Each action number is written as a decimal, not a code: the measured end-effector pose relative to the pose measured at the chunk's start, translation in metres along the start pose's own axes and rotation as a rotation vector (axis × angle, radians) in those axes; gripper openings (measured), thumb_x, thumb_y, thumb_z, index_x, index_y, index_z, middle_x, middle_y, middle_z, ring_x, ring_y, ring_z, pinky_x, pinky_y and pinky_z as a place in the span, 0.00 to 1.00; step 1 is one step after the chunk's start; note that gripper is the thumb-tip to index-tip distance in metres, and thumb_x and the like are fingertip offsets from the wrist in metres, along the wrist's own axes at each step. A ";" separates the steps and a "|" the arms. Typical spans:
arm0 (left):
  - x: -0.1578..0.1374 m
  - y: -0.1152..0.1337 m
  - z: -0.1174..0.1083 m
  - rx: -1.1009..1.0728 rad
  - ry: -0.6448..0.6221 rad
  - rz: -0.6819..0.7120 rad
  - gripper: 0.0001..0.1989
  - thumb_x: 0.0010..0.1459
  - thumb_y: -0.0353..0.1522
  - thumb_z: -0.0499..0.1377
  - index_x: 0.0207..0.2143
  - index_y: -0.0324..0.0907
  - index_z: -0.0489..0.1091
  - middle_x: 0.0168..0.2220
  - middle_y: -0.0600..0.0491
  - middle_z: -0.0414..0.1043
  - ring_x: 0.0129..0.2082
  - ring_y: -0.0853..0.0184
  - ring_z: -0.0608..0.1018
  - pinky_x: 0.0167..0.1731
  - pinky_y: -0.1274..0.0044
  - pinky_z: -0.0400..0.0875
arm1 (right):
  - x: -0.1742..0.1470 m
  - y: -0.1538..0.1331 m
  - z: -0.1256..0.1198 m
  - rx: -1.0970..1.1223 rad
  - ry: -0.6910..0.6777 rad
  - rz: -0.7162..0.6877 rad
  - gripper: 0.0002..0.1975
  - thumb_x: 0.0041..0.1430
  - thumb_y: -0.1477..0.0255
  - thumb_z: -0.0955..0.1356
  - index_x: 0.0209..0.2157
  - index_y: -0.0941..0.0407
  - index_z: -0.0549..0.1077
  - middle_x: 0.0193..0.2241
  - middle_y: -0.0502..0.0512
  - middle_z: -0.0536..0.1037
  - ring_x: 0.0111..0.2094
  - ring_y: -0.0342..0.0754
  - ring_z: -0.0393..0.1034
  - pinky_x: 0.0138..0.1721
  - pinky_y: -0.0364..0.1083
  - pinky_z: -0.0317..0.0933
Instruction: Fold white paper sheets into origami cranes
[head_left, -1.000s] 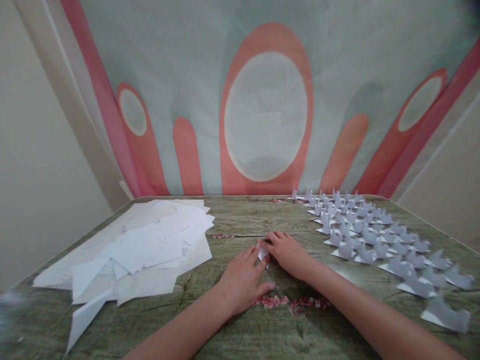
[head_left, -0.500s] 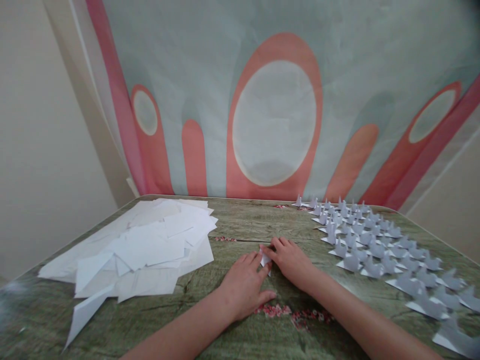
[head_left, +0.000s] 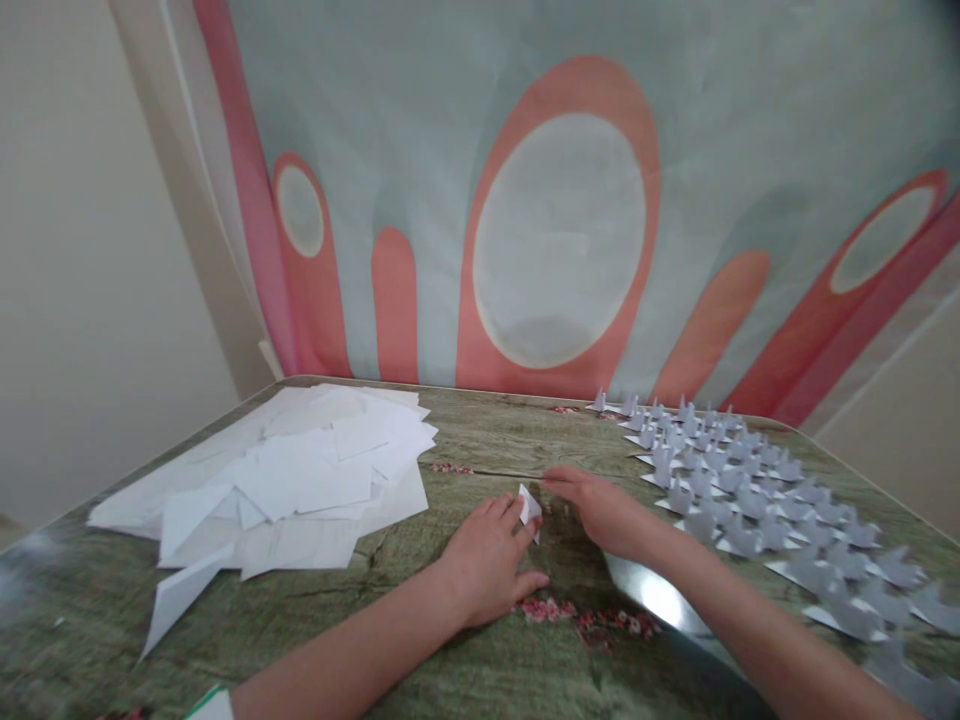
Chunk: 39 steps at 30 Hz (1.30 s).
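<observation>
A small piece of folded white paper with a pointed tip is on the table in front of me. My left hand holds it against the tabletop with its fingertips, the thumb spread off to the side. The fingers cover the paper's lower part. To the right of the paper is my right hand, raised a little, its fingers stretched out and holding nothing. A narrow gap separates it from the paper.
A loose pile of white paper sheets covers the left of the wood-patterned table. Rows of small folded white paper figures stand along the right side, near my right forearm. A patterned backdrop hangs behind the table's far edge.
My right hand has let go of the folded paper and moved slightly right, uncovering its tip. The left hand stays on the paper. The view has shifted a little.
</observation>
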<state>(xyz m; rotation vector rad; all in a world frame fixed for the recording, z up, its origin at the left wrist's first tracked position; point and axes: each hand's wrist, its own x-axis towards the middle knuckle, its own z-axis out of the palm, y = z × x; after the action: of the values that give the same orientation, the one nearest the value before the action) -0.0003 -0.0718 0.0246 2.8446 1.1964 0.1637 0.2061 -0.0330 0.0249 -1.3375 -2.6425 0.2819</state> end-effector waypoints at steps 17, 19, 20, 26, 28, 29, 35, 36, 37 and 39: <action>0.004 -0.006 -0.005 -0.102 0.072 -0.023 0.25 0.55 0.38 0.55 0.53 0.36 0.57 0.49 0.43 0.66 0.50 0.58 0.67 0.50 0.68 0.60 | -0.016 -0.026 0.022 -0.209 0.074 -0.042 0.21 0.56 0.82 0.60 0.51 0.57 0.67 0.49 0.59 0.69 0.47 0.52 0.59 0.47 0.51 0.57; 0.005 -0.009 -0.004 -0.093 0.078 0.019 0.18 0.57 0.37 0.54 0.48 0.38 0.62 0.48 0.44 0.67 0.50 0.58 0.67 0.51 0.68 0.59 | -0.016 -0.025 0.023 -0.204 0.078 -0.043 0.22 0.55 0.83 0.60 0.51 0.56 0.67 0.49 0.58 0.69 0.47 0.51 0.59 0.47 0.50 0.57; 0.005 -0.010 -0.003 -0.086 0.082 0.039 0.17 0.57 0.37 0.54 0.47 0.39 0.63 0.48 0.45 0.67 0.50 0.58 0.67 0.51 0.68 0.59 | -0.016 -0.025 0.023 -0.202 0.078 -0.047 0.22 0.55 0.83 0.60 0.51 0.56 0.67 0.49 0.58 0.69 0.47 0.51 0.59 0.47 0.50 0.57; 0.004 -0.009 0.000 -0.071 0.095 0.064 0.18 0.56 0.36 0.55 0.48 0.41 0.62 0.50 0.46 0.65 0.50 0.59 0.66 0.51 0.68 0.59 | -0.015 -0.025 0.025 -0.201 0.083 -0.039 0.22 0.55 0.83 0.59 0.51 0.56 0.67 0.49 0.58 0.69 0.47 0.52 0.60 0.47 0.50 0.57; 0.005 -0.011 0.000 -0.111 0.106 0.045 0.18 0.56 0.35 0.56 0.49 0.41 0.62 0.49 0.46 0.66 0.50 0.59 0.67 0.51 0.69 0.59 | -0.014 -0.026 0.027 -0.201 0.093 -0.034 0.21 0.56 0.83 0.59 0.50 0.57 0.68 0.47 0.59 0.69 0.47 0.52 0.60 0.47 0.50 0.57; 0.006 -0.013 0.000 -0.144 0.110 0.035 0.18 0.56 0.35 0.56 0.49 0.41 0.62 0.49 0.46 0.67 0.50 0.60 0.67 0.51 0.69 0.59 | -0.013 -0.027 0.028 -0.200 0.100 -0.033 0.20 0.56 0.83 0.59 0.49 0.58 0.68 0.47 0.59 0.70 0.46 0.51 0.60 0.47 0.50 0.57; 0.016 -0.040 0.008 -0.471 0.153 -0.049 0.12 0.55 0.29 0.56 0.43 0.42 0.69 0.41 0.51 0.73 0.43 0.65 0.71 0.45 0.74 0.63 | -0.012 -0.026 0.035 -0.149 0.154 -0.056 0.18 0.55 0.84 0.60 0.46 0.60 0.71 0.44 0.59 0.71 0.44 0.50 0.61 0.46 0.48 0.58; 0.018 -0.043 0.010 -0.540 0.167 -0.070 0.11 0.54 0.29 0.56 0.42 0.42 0.70 0.40 0.52 0.73 0.41 0.66 0.72 0.44 0.75 0.64 | -0.012 -0.025 0.035 -0.141 0.161 -0.062 0.18 0.55 0.84 0.60 0.45 0.59 0.71 0.43 0.59 0.71 0.44 0.50 0.61 0.46 0.48 0.58; 0.020 -0.046 0.012 -0.592 0.180 -0.087 0.11 0.54 0.29 0.57 0.41 0.42 0.70 0.39 0.53 0.74 0.40 0.67 0.73 0.43 0.76 0.65 | -0.012 -0.025 0.036 -0.136 0.167 -0.067 0.18 0.55 0.84 0.60 0.45 0.59 0.71 0.43 0.59 0.72 0.44 0.50 0.62 0.46 0.48 0.58; 0.022 -0.048 0.016 -0.647 0.212 -0.104 0.10 0.52 0.29 0.58 0.39 0.42 0.72 0.39 0.53 0.74 0.40 0.67 0.73 0.43 0.76 0.64 | -0.012 -0.025 0.036 -0.130 0.175 -0.074 0.18 0.54 0.84 0.60 0.45 0.59 0.71 0.43 0.59 0.72 0.43 0.50 0.62 0.46 0.48 0.58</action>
<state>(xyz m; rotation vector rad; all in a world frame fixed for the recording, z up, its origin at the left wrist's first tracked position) -0.0175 -0.0226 0.0065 2.2348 1.0658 0.7157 0.1854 -0.0605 -0.0048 -1.2351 -2.5928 -0.0170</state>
